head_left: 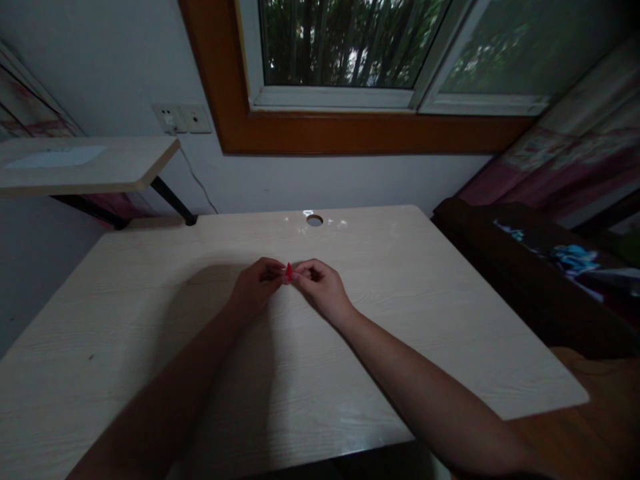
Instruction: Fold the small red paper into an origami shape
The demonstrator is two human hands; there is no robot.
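A small red pointed piece (289, 272) stands upright between my fingertips, over the middle of the pale wood-grain desk (400, 280). Its kind is too small to make out; a bit of white shows at its left side. My left hand (254, 285) pinches it from the left, thumb and forefinger closed. From the right, the thumb and forefinger of my right hand (324, 283) are closed on the same piece. Both hands are close to the desk top, and the fingers hide part of the piece.
Behind my hands is a round cable hole (315, 221) in the desk. A raised shelf (85, 173) on black legs stands at the back left, with a white sheet (57, 157) on it. A cord (197, 177) hangs from the wall socket (170, 119). Dark furniture (515, 267) lies right.
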